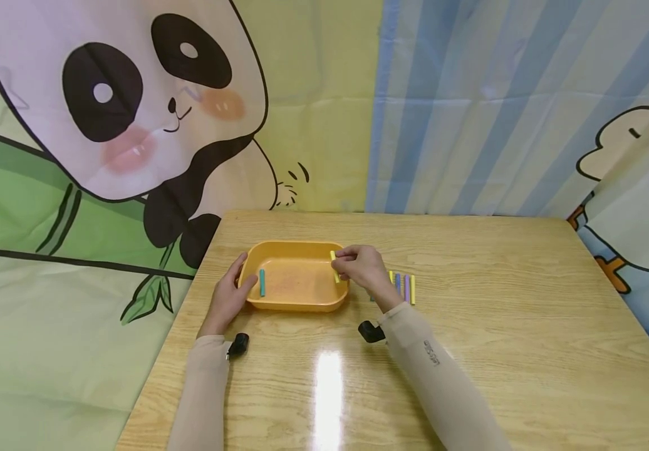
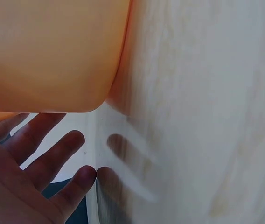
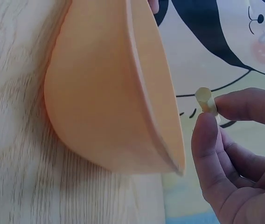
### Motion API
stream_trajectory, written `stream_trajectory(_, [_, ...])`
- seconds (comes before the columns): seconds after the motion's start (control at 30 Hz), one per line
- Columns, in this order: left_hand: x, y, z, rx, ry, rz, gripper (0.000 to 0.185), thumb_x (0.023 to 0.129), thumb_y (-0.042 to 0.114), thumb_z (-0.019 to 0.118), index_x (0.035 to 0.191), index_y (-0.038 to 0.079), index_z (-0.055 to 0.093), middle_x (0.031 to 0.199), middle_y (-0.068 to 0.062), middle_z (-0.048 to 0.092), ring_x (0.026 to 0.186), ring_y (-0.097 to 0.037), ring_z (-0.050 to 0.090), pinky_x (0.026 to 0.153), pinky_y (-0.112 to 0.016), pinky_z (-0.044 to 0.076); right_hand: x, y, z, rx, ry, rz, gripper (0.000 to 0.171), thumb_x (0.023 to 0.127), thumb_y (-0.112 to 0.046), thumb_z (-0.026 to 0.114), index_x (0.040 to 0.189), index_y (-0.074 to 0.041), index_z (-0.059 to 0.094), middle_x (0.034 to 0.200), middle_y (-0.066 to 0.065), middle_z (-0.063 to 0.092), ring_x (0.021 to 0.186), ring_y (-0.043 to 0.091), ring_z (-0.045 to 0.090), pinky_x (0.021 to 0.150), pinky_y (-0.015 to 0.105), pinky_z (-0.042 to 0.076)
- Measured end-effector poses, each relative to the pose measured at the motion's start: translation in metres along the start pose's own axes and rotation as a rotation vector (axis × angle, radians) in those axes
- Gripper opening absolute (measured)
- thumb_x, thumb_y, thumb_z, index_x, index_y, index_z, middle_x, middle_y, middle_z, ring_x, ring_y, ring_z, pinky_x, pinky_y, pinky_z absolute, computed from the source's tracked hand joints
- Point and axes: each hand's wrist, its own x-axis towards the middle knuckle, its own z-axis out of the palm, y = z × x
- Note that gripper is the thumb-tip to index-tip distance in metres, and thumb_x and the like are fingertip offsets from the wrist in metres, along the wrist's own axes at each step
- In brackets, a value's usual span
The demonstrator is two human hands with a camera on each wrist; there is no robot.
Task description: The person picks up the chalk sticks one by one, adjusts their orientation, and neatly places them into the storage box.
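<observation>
My right hand pinches a yellow chalk stick between thumb and fingertips, over the right end of an orange plastic basin. Close up in the right wrist view, the yellow chalk shows its round end, held beyond the basin's rim. At the basin's left end, my left hand holds the rim, thumb over the edge and fingers along the outside. The left wrist view shows those fingers spread beside the basin wall. One teal chalk stick lies inside the basin near the left thumb.
Right of the basin, several chalk sticks lie in a row on the wooden table, among them a purple one and a yellow one; the right wrist partly hides the row. A panda-print cloth hangs behind the table.
</observation>
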Motion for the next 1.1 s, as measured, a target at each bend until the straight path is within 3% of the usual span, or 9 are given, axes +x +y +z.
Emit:
stream_trajectory(0.2, [0.001,-0.002,-0.002,-0.006,0.005,0.002,0.067,0.104,0.029,0.060,0.163,0.021,0.028,0.157,-0.016,0.041,0.137,-0.032,0.048,0.103,-0.050,0.048,0.007,-0.007,0.012,0.036,-0.034,0.009,0.026,0.089,-0.014,0.076,0.113,-0.004,0.071,0.103,0.010,0.070,0.082,0.025,0.071,0.087,0.048,0.058])
stream_trajectory(0.43, [0.000,-0.003,-0.003,0.004,0.008,0.008,0.066,0.104,0.028,0.060,0.162,0.021,0.029,0.158,-0.016,0.040,0.140,-0.034,0.044,0.108,-0.052,0.044,0.014,-0.009,0.027,0.029,-0.056,0.008,0.023,0.090,-0.013,0.075,0.111,-0.003,0.071,0.100,0.011,0.071,0.081,0.026,0.071,0.073,0.034,0.061])
stream_trajectory(0.6, [0.000,-0.004,-0.003,0.012,0.008,0.014,0.066,0.104,0.028,0.060,0.162,0.018,0.029,0.162,-0.011,0.034,0.145,-0.033,0.037,0.114,-0.052,0.036,0.018,-0.010,0.038,0.021,-0.064,0.017,0.022,0.089,-0.011,0.075,0.109,-0.002,0.072,0.098,0.010,0.071,0.080,0.027,0.071,0.071,0.032,0.061])
stream_trajectory(0.87, [0.000,-0.002,-0.002,0.022,0.016,0.010,0.066,0.104,0.029,0.060,0.162,0.021,0.030,0.161,-0.012,0.036,0.144,-0.033,0.039,0.113,-0.051,0.038,0.025,-0.010,0.054,-0.004,-0.074,0.008,0.025,0.090,-0.012,0.074,0.112,-0.001,0.072,0.093,0.008,0.073,0.077,0.023,0.073,0.084,0.047,0.059])
stream_trajectory(1.1, [0.001,-0.002,-0.001,0.025,0.014,0.018,0.066,0.104,0.027,0.060,0.162,0.020,0.029,0.161,-0.011,0.035,0.145,-0.034,0.037,0.113,-0.052,0.038,0.026,-0.013,0.067,0.021,-0.068,0.020,0.019,0.088,-0.011,0.075,0.105,-0.003,0.073,0.088,0.010,0.072,0.074,0.022,0.073,0.083,0.048,0.060])
